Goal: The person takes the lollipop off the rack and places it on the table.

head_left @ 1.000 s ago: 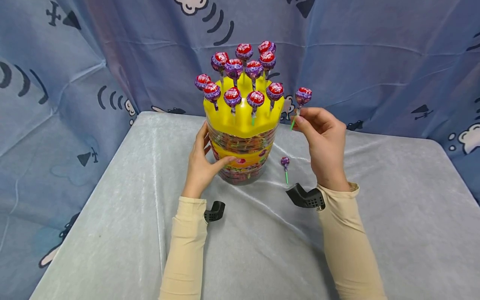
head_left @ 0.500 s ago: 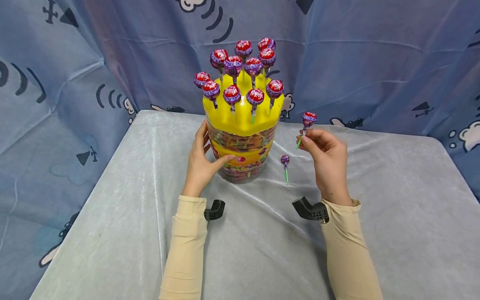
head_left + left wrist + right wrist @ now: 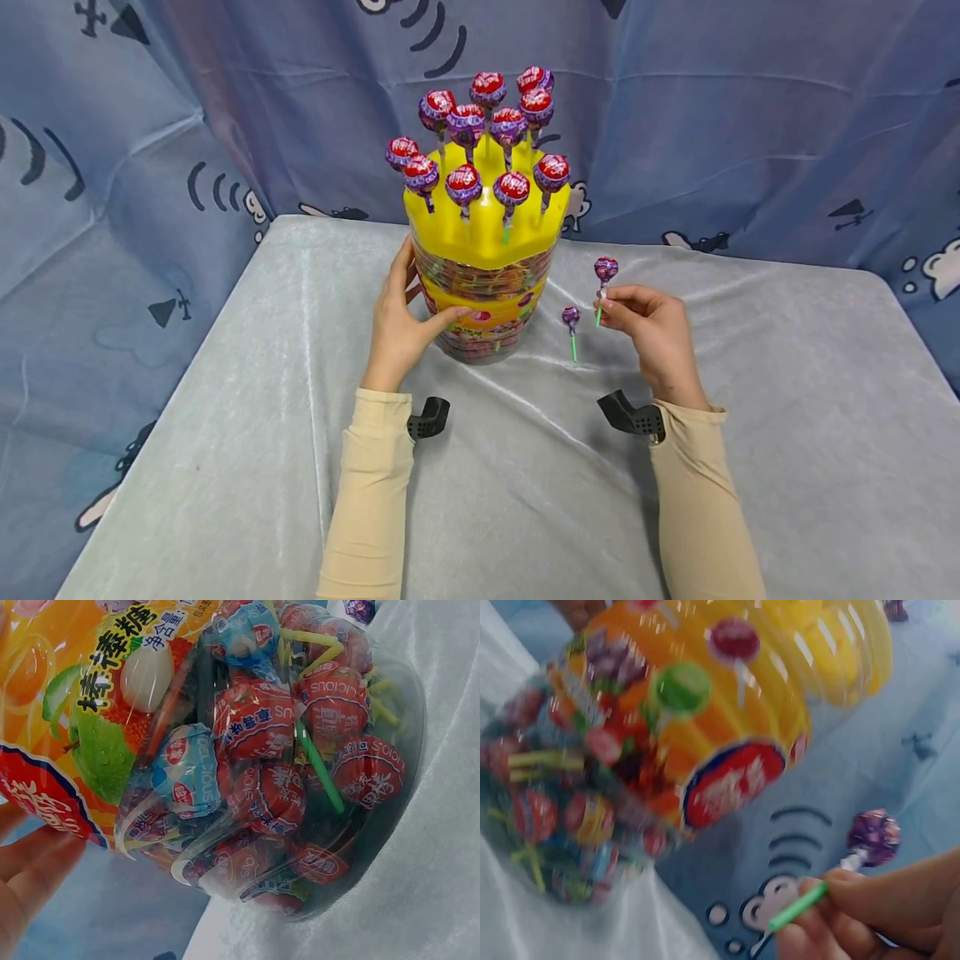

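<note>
A clear plastic jar [image 3: 487, 279] of wrapped lollipops [image 3: 255, 720] stands on the cloth, an orange fruit label round its middle. Its yellow lid [image 3: 483, 237] bears several upright lollipops [image 3: 512, 190] with red and purple wrappers. My left hand [image 3: 401, 329] grips the jar's left side, thumb across the front and fingers round the side. To the right of the jar, my right hand [image 3: 656, 333] pinches the green stick of a purple lollipop [image 3: 606, 268] between thumb and fingers, head up. Another purple lollipop [image 3: 572, 317] lies on the cloth between jar and right hand.
A pale grey cloth [image 3: 247, 433] covers the table. Behind it hangs a blue patterned curtain [image 3: 712, 125]. Black wrist mounts [image 3: 429, 418] stick out from both sleeves.
My right hand has moved down from beside the lid towards the cloth, still pinching the lollipop. The left hand keeps its grip on the jar, which stays in place.
</note>
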A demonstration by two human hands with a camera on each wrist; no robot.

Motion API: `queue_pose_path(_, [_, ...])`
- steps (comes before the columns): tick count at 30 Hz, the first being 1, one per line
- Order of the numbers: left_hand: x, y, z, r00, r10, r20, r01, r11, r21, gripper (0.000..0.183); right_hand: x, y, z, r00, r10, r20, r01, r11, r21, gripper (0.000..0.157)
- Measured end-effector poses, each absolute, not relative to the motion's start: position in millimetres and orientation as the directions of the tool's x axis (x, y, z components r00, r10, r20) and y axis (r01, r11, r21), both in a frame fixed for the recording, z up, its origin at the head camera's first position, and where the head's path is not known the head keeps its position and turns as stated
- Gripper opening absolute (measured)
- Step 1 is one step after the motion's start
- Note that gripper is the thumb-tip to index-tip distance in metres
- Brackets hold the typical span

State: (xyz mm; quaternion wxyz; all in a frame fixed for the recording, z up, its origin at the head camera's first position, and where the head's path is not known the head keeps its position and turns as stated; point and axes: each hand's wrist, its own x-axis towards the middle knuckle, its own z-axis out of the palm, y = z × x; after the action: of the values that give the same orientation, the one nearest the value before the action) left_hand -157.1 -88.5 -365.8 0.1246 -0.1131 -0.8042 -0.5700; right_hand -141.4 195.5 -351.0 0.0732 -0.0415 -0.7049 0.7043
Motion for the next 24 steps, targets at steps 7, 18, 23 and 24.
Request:
queue_pose_path(7, [-157, -87, -364, -0.946, 0.027, 0.323, 0.312, 0.35, 0.883, 0.099, -150, 210, -374, -0.988, 0.099, -0.115, 0.117, 0.022, -0.993, 0.01])
queue_pose_path(18, [-158, -88, -366, -0.94, 0.014, 0.341, 0.324, 0.347, 0.88, 0.098, -158, 227, -412, -0.971, 0.011, -0.239, 0.239, 0.049, -0.97, 0.027])
queue_pose_path(23, [-157, -87, -366, -0.934, 0.011, 0.356, 0.338, 0.344, 0.876, 0.098, -158, 228, -413, -0.967, 0.016, -0.254, 0.254, 0.072, -0.964, 0.03])
queue_pose_path(24, [-157, -87, -365, -0.934, 0.011, 0.358, 0.34, 0.342, 0.876, 0.098, -158, 229, -413, -0.967, 0.016, -0.254, 0.254, 0.085, -0.963, 0.03])
